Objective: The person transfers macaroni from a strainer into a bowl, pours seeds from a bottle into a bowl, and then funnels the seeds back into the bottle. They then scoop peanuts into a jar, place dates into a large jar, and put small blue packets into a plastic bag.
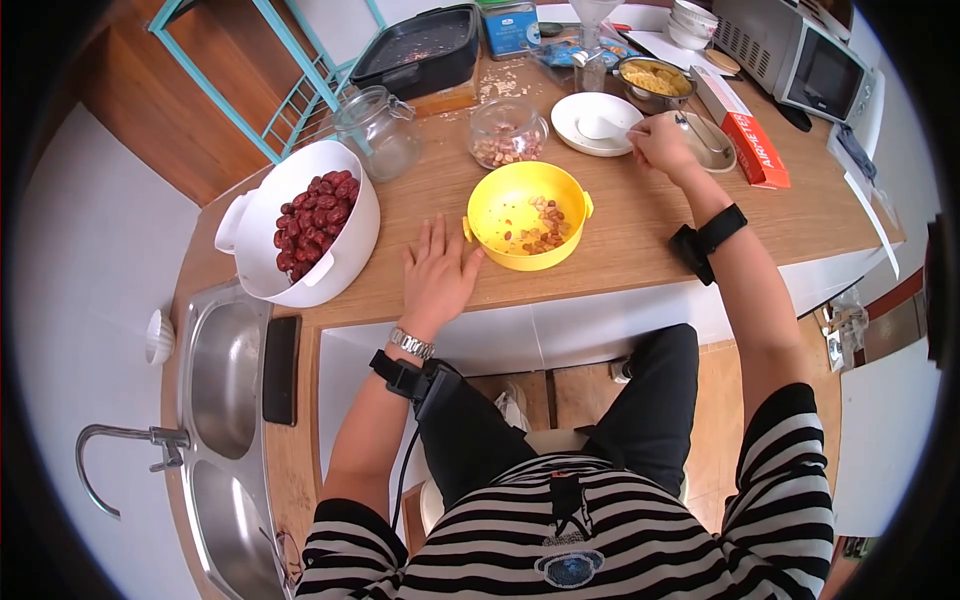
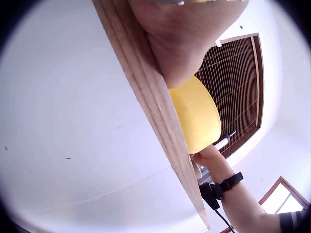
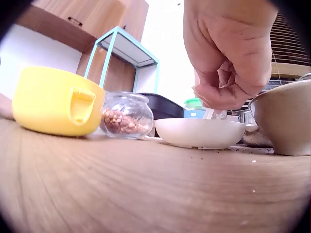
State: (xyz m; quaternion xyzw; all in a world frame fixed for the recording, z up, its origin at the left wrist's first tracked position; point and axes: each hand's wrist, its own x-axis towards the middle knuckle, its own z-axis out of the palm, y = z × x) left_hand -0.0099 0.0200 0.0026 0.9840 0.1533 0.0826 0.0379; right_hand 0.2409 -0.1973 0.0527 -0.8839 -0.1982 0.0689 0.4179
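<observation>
My left hand (image 1: 441,270) rests flat on the wooden counter, fingers spread, with its thumb beside the yellow bowl (image 1: 490,205). Some peanuts (image 1: 545,240) lie in that bowl. My right hand (image 1: 664,146) is over the right rim of a shallow white dish (image 1: 568,108) and pinches the handle end of a white spoon (image 1: 596,127), whose bowl lies in the dish. From the right wrist view, the curled fingers (image 3: 228,94) are just above the dish's rim. A round glass jar (image 1: 540,130) of chopped nuts stands behind the yellow bowl.
Left of the left hand stands a white pot (image 1: 358,240) of red dates, with an open glass jar (image 1: 385,150) behind it. A beige bowl (image 1: 728,158), a red-and-white box (image 1: 752,145) and a metal bowl (image 1: 686,95) of yellow food surround the right hand. A sink (image 1: 205,335) lies left.
</observation>
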